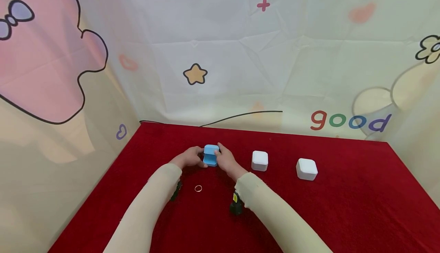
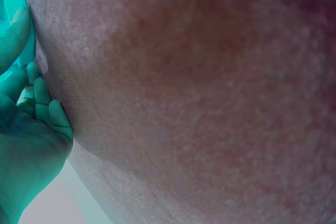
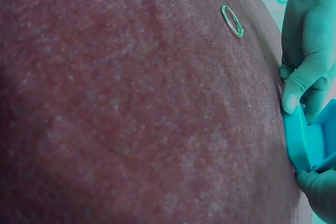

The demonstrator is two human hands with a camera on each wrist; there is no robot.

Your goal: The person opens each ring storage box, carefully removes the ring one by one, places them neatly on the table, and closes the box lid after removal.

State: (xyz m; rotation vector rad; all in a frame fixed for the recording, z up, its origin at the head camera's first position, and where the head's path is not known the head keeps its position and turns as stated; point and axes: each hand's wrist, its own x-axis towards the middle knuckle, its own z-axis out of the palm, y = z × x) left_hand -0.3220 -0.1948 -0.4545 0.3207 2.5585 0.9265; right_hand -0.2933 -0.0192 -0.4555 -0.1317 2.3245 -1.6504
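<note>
A small light-blue ring box [image 1: 210, 160] stands on the red cloth with its lid raised and its opening facing me. From its left side my left hand [image 1: 192, 157] grips it, the thumb at the lower front corner. My right hand [image 1: 227, 160] holds the opposite side, with its thumb at the front edge of the lid. In the right wrist view, the left thumb presses the box's base [image 3: 296, 137]. A thin ring [image 1: 198, 188] lies flat on the cloth, nearer to me than the box and between my forearms.
Two white boxes [image 1: 259, 160] [image 1: 307, 169] with rounded corners, both closed, stand to the right of my right hand. Red cloth [image 1: 343, 207] covers the table. Behind it hangs a pale printed curtain [image 1: 233, 73], and dark wrist cameras [image 1: 236, 205] sit under my sleeves.
</note>
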